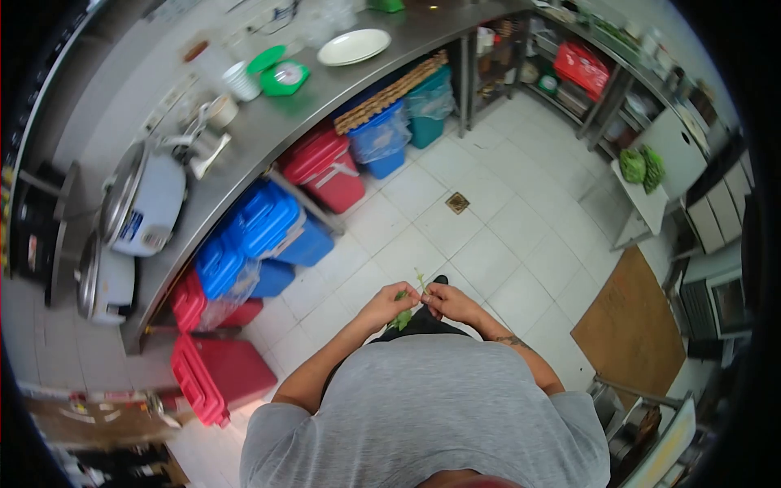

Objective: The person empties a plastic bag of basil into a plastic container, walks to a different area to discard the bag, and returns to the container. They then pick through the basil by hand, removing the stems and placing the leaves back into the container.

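My left hand (394, 302) is closed in front of my body, with green leaves (400, 320) hanging just below its fingers. Close beside it, my right hand (447, 303) pinches a thin pale green stem (421, 281) that points up between the two hands. The fingertips of both hands nearly meet. Below the hands are dark trousers and the tip of a dark shoe (442, 280).
A steel counter (268, 122) curves along the left, holding rice cookers (150, 199), a green scale (285, 76) and white plates (354, 47). Red bins (325, 167) and blue bins (272, 224) stand beneath. Leafy greens (641, 167) lie on a white stand (651, 207) at right.
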`<state>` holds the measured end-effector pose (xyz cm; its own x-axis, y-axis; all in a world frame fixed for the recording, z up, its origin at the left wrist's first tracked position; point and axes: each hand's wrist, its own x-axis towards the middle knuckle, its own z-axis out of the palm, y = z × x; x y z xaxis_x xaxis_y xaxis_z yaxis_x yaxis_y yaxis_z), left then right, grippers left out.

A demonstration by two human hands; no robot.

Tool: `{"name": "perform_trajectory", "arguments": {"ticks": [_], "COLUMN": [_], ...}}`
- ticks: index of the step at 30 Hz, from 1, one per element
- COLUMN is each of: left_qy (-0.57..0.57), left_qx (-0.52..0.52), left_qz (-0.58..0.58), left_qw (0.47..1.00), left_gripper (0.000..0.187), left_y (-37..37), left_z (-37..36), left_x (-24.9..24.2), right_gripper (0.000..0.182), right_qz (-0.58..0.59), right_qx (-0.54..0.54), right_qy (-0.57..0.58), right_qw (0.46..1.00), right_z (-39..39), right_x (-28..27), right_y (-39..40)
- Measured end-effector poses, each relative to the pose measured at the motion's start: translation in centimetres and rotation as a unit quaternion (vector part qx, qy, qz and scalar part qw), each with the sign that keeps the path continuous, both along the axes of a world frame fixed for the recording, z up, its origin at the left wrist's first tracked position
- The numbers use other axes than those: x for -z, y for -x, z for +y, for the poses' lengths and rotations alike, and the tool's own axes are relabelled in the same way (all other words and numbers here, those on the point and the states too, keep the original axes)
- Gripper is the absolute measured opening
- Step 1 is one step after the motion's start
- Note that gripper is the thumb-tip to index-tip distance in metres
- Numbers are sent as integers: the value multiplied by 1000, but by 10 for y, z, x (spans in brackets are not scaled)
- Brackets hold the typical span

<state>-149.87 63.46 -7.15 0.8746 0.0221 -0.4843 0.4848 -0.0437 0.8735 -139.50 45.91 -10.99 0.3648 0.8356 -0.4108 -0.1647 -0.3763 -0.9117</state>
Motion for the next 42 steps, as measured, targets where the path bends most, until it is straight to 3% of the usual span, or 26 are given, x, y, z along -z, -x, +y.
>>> {"name": "perform_trajectory", "arguments": {"ticks": [5,8,12,15,18,21,24,28,29,35,40,42], "left_qy": [8,-17,55,30,-10,-80,-126,-130,-180,-222,-243,-253], "left_qx": [65,116,134,198,269,358,415,439,471,475,425,407], "left_qz": [7,16,-1,-5,13,-63,-148,-225,-195,-267,-255,-233], "left_qw": [998,993,989,980,963,928,889,860,841,808,834,846], "left_gripper": [17,18,12,9,9,7,14,18,19,18,18,18], "left_y": [-85,-148,-233,-293,-349,-398,-446,-513,-532,-648,-732,-757], "left_z": [8,14,27,31,17,-19,-58,-116,-128,-179,-193,-196], "left_x": [14,6,0,8,18,28,38,32,29,30,28,31], "right_gripper": [25,26,26,25,25,23,18,15,15,13,15,14], "right_qz": [-36,-72,-133,-243,-239,-204,-241,-153,-131,-132,-257,-233], "right_qx": [63,96,120,164,220,240,291,361,373,370,307,317], "right_qy": [13,37,101,103,116,152,131,159,163,148,113,75], "right_qw": [997,992,979,951,939,937,916,906,904,908,909,916], "right_z": [-16,-25,-32,-37,-52,-79,-117,-165,-175,-234,-259,-259], "right_x": [18,1,-2,8,6,4,28,36,36,8,-16,-24], "right_y": [-57,-101,-172,-218,-250,-274,-296,-341,-353,-487,-614,-656]}}
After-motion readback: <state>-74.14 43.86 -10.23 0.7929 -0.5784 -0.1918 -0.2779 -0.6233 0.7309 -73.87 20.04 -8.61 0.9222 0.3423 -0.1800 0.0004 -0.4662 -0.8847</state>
